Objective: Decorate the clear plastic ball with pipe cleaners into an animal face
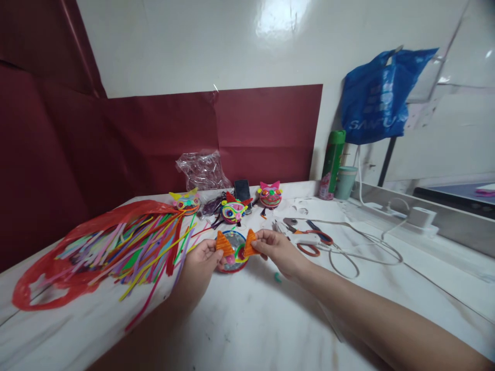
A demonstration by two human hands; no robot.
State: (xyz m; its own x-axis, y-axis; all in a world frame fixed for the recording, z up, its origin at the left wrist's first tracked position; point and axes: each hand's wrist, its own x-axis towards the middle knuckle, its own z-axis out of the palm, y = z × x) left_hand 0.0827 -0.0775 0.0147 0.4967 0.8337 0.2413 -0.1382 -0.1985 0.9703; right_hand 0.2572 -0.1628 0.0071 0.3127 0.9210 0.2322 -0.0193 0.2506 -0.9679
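Together, the left hand (199,263) and right hand (279,251) each pinch a ribbed orange cone ear (225,242) on a round glossy mask (234,251), mid-tabletop beside fuzzy pipe cleaners (127,247).

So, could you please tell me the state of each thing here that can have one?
Left hand: shut on left orange ear.
Right hand: shut on right orange ear.
Round face craft: resting on table, between the ears.
Red bag: open, pipe cleaners spilling out.
Scissors: lying flat.
Green bottle: upright.
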